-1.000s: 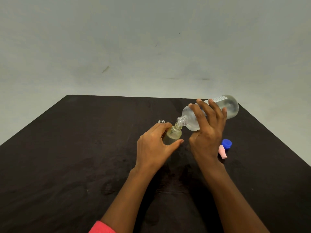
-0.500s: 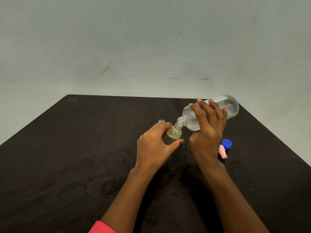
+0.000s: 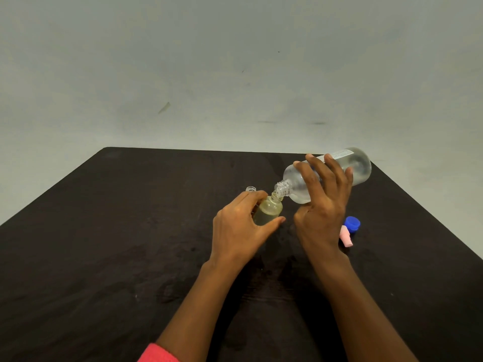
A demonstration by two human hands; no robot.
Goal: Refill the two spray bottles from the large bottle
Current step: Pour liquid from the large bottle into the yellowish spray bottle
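large bottle (image 3: 360,168) tilts in right hand (image 3: 320,205) fingers, mouth meeting small bottle (image 3: 268,211) gripped by left hand (image 3: 239,231).

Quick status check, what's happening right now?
Left hand steadies small bottle. Right hand tips large bottle, necks meeting. Second bottle waits behind. Nothing blocking.

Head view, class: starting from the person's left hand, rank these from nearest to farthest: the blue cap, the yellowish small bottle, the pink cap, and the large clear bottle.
1. Yellowish small bottle: gripped in the left hand.
2. Large clear bottle: just right, tipped, mouth over the small bottle's neck.
3. Pink cap and blue cap: on the table beyond the right hand, side by side; too close to call.
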